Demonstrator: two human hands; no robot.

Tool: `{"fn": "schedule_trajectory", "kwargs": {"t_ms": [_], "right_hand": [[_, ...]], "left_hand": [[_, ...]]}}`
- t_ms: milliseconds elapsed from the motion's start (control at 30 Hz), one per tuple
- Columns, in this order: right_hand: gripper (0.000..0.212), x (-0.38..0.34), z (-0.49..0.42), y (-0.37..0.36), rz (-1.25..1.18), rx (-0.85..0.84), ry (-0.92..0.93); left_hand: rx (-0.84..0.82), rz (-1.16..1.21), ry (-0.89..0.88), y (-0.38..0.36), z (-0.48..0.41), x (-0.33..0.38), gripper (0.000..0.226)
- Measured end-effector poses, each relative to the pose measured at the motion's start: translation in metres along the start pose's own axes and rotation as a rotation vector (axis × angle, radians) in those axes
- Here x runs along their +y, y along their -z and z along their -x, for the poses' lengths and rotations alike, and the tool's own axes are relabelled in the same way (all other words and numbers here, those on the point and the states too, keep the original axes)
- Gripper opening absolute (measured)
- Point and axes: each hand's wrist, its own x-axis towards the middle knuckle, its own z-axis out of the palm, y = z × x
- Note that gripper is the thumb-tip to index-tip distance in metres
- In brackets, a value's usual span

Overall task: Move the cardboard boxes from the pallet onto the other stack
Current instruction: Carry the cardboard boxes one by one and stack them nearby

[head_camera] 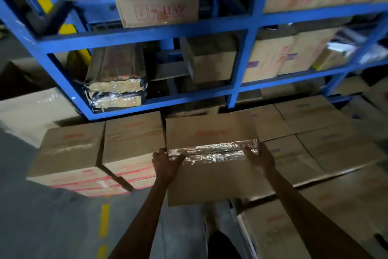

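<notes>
I hold a brown cardboard box (212,166) with red lettering and a shiny tape strip across its top, in front of me at centre. My left hand (165,164) grips its left edge, thumb curled over the tape. My right hand (259,157) grips the right edge the same way. The box hangs tilted over the gap between two groups of boxes. To the left stands a stack of taped boxes with red print (100,153). To the right lies a wide layer of flat-topped boxes (327,139); what it rests on is hidden.
A blue steel rack (147,35) filled with cartons rises right behind the boxes. A wrapped bundle (117,93) lies on its lowest shelf. Grey floor with a yellow dashed line (104,220) runs below left. Another carton (294,233) sits close at lower right.
</notes>
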Motion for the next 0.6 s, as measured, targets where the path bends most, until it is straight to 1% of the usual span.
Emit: {"fn": "schedule_trajectory", "kwargs": {"t_ms": [33, 100, 167, 200, 267, 300, 333, 367, 500, 600], "right_hand": [[0.077, -0.005, 0.029, 0.019, -0.015, 0.015, 0.006], [0.068, -0.002, 0.06, 0.043, -0.005, 0.023, 0.003], [0.069, 0.008, 0.084, 0.07, 0.008, 0.041, 0.007], [0.069, 0.017, 0.098, 0.086, 0.008, 0.054, 0.014], [0.073, 0.032, 0.118, 0.109, 0.011, 0.063, 0.015], [0.077, 0.041, 0.127, 0.118, 0.01, 0.062, 0.012], [0.081, 0.051, 0.138, 0.128, 0.006, 0.06, 0.006], [0.083, 0.062, 0.147, 0.136, 0.004, 0.057, -0.001], [0.077, 0.125, 0.186, 0.176, -0.041, 0.084, -0.007], [0.073, 0.178, 0.217, 0.211, -0.045, 0.063, 0.003]], "left_hand": [[-0.028, -0.003, 0.003, 0.003, 0.015, 0.001, 0.085], [-0.062, 0.005, 0.016, 0.003, 0.036, -0.001, 0.088], [-0.078, 0.053, -0.005, -0.011, 0.045, -0.013, 0.092], [-0.078, 0.083, -0.031, -0.014, 0.064, -0.007, 0.09], [-0.077, 0.135, -0.076, -0.011, 0.105, 0.012, 0.072], [-0.075, 0.159, -0.108, -0.009, 0.128, 0.022, 0.061], [-0.082, 0.174, -0.124, -0.011, 0.148, 0.028, 0.054], [-0.094, 0.18, -0.132, -0.016, 0.164, 0.03, 0.054], [-0.115, 0.178, -0.132, -0.041, 0.243, 0.039, 0.069], [-0.126, 0.157, -0.137, -0.064, 0.306, 0.041, 0.065]]}}
